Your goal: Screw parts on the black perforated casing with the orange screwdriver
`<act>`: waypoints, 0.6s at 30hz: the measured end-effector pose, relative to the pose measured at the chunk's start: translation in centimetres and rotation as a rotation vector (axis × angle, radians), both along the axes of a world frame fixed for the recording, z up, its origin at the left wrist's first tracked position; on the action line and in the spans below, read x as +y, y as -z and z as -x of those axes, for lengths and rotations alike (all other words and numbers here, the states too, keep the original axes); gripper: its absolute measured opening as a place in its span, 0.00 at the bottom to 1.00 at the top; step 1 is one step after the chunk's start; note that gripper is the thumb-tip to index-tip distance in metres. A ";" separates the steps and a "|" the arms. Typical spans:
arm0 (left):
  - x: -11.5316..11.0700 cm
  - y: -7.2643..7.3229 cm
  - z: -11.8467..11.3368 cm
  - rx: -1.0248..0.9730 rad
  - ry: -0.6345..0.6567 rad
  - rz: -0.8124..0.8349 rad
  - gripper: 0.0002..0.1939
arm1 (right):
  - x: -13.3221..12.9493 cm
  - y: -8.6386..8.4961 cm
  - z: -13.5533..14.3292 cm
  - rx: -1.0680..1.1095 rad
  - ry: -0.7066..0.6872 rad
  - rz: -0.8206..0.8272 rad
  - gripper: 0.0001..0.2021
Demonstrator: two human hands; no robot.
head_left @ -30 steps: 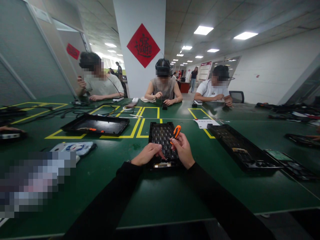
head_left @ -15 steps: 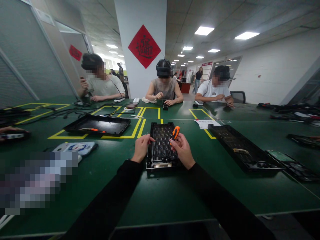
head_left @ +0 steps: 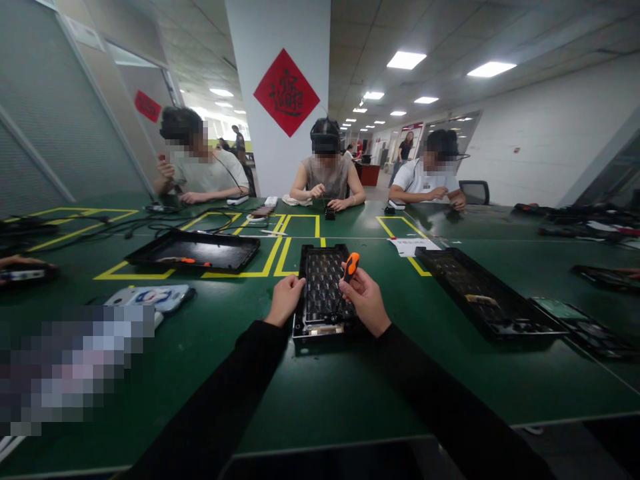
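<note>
A black rectangular casing [head_left: 324, 283] with rows of small recesses lies lengthwise in front of me; a pale strip crosses its near end. My left hand [head_left: 286, 299] is closed at the casing's left rim, thumb and fingers pinching the edge. In my right hand [head_left: 367, 301], over the casing's right side, is a screwdriver [head_left: 352, 265] with an orange and black handle. Its handle points up and its dark shaft slants down toward the casing's near end. Whether the tip touches a screw is too small to tell.
A black tray [head_left: 195, 252] with an orange-handled tool [head_left: 186, 261] stands left; a longer black casing [head_left: 493, 293] lies right. A paper sheet [head_left: 414, 247], cables [head_left: 145, 225] and a phone-like item [head_left: 155, 297] lie on the green table [head_left: 350, 400]. Several people sit around it.
My left hand's fingers have drawn back from over the casing to its left rim. The screwdriver in my right hand stands slightly more upright, its shaft now showing.
</note>
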State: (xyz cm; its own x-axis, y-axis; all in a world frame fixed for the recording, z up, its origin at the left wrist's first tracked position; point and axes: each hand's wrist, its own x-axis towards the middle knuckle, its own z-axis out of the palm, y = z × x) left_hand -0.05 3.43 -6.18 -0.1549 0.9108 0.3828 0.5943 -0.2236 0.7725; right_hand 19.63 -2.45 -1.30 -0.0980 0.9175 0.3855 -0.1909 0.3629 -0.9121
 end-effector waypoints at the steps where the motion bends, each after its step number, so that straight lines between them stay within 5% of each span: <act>1: 0.0 0.0 0.0 -0.003 0.002 -0.001 0.18 | 0.0 0.0 0.0 0.001 0.005 -0.002 0.22; 18: -0.4 -0.1 0.0 0.005 -0.004 0.002 0.18 | 0.1 0.0 0.2 0.000 0.012 -0.006 0.16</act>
